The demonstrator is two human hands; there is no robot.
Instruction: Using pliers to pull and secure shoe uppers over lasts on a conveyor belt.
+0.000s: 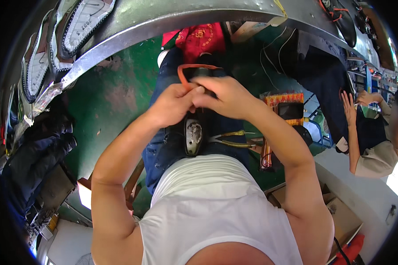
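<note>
Near metal bench [163,12] — orange strip [195,66] over green floor [88,119].

Pliers [236,144] lie on the lap [163,148], right of what seems a shoe [193,137], with the bench [172,11] ahead.

Top [221,212]: white, sleeveless, scoop-necked, cloth bunched in folds at waist. Trousers [157,148]: dark blue, scattered pale specks. Arms [119,150] bare. Left hand [171,105], right hand [229,98]: bare; right blurred.
</note>
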